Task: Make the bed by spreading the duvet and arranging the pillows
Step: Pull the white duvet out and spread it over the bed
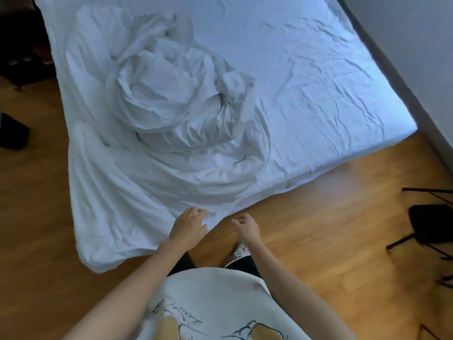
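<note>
1. A bedroom in a home: a low mattress (pixel 306 77) in a creased white fitted sheet fills the view from 11 to 2 o'clock.
2. A crumpled white duvet (pixel 157 123) is heaped on it toward 10 o'clock, one corner hanging down to the floor.
3. Warm wood-plank flooring (pixel 318 217) surrounds the bed.
4. A plain pale wall (pixel 404 33) with a dark skirting board runs at 2 o'clock.
5. Black thin-legged stand or furniture (pixel 429 227) stands at 3 o'clock.

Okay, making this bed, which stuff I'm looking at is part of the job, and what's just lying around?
Part of the job:
- bunched duvet, spilling off the corner
- mattress with wrinkled sheet
- left hand at the duvet's edge
- right hand, empty

Just lying around:
- black stand
- dark items on the floor
</note>
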Available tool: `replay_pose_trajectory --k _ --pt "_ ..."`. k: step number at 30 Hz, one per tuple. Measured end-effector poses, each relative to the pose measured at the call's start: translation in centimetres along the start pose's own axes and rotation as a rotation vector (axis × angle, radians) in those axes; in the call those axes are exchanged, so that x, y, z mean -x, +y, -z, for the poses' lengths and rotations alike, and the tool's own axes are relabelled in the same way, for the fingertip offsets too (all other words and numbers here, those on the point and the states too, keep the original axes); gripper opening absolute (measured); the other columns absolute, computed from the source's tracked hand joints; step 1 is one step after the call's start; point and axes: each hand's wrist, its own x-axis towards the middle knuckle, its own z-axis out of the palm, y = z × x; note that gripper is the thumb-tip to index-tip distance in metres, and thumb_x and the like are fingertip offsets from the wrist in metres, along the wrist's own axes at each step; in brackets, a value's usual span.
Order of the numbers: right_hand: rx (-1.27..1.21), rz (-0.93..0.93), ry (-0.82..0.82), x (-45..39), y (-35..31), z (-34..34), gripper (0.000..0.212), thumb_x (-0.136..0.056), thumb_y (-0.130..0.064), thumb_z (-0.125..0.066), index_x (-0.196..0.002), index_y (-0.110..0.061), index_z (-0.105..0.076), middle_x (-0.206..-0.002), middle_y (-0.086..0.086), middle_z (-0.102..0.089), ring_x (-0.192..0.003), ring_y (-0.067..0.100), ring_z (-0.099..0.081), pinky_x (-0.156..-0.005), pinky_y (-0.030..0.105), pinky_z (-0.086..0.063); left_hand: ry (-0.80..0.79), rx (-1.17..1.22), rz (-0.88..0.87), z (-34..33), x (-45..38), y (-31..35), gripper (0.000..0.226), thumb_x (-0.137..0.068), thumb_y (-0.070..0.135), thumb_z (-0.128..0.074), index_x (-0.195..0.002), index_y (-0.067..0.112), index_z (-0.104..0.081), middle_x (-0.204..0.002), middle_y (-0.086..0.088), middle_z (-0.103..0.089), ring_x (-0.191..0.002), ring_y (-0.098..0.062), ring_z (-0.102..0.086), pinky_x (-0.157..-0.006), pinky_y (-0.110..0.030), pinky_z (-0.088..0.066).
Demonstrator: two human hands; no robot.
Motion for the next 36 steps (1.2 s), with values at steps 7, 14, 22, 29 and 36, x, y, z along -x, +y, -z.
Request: replay_pose_trajectory --k 7,14,22,29,36 --pt "0.115 0.083 -0.017 -6.0 -1.5 12.1 0.045 -0.094 -0.031 -0.054 -0.135 -0.012 -0.049 -0.129 0.007 -0.059 -0.113 0.022 -0.057 -0.088 0.032 -0.048 0.093 0.101 0.093 1.9 -6.0 9.5 0.047 -0.097 0.027 -0.045 -0.142 0.017 -0.040 -0.138 -0.001 -0.044 -0.126 -0.020 -0.041 -0.097 -0.031 -0.039" --pt "0.246 0.194 -0.016 -13.8 -7.4 19.9 0.044 -0.094 -0.029 -0.055 -0.134 -0.012 -0.048 -0.127 0.008 -0.060 -0.115 0.023 -0.057 -0.087 0.030 -0.042 0.243 0.077 0.082 6.1 -14.9 12.6 0.048 -0.089 0.020 -0.056 -0.136 0.012 -0.048 -0.130 -0.006 -0.050 -0.121 -0.027 -0.047 -0.092 -0.039 -0.046" --pt "0.405 0.352 0.001 -20.2 -15.4 27.1 0.043 -0.095 -0.029 -0.055 -0.134 -0.015 -0.048 -0.129 0.005 -0.059 -0.117 0.020 -0.055 -0.093 0.032 -0.044 0.450 -0.111 0.043 13.9 -29.5 14.0 0.067 -0.066 0.017 -0.079 -0.127 0.003 -0.055 -0.121 -0.022 -0.055 -0.110 -0.039 -0.055 -0.090 -0.046 -0.049" --pt "0.539 0.428 -0.054 -24.8 -20.1 31.5 0.041 -0.096 -0.030 -0.053 -0.135 -0.017 -0.047 -0.130 0.002 -0.056 -0.118 0.017 -0.053 -0.090 0.030 -0.044 0.135 -0.184 0.372 16.3 -36.8 14.2 0.089 -0.085 0.048 -0.061 -0.148 0.005 -0.015 -0.144 -0.020 -0.033 -0.125 -0.034 -0.042 -0.101 -0.041 -0.035" --pt "0.742 0.548 -0.216 -29.5 -21.5 34.6 0.042 -0.097 -0.031 -0.051 -0.136 -0.018 -0.045 -0.131 0.002 -0.055 -0.117 0.019 -0.053 -0.090 0.031 -0.044 0.031 -0.214 0.523 15.8 -38.4 16.1 0.026 -0.091 0.008 -0.048 -0.115 0.010 -0.056 -0.114 -0.009 -0.064 -0.108 -0.027 -0.061 -0.086 -0.034 -0.047"
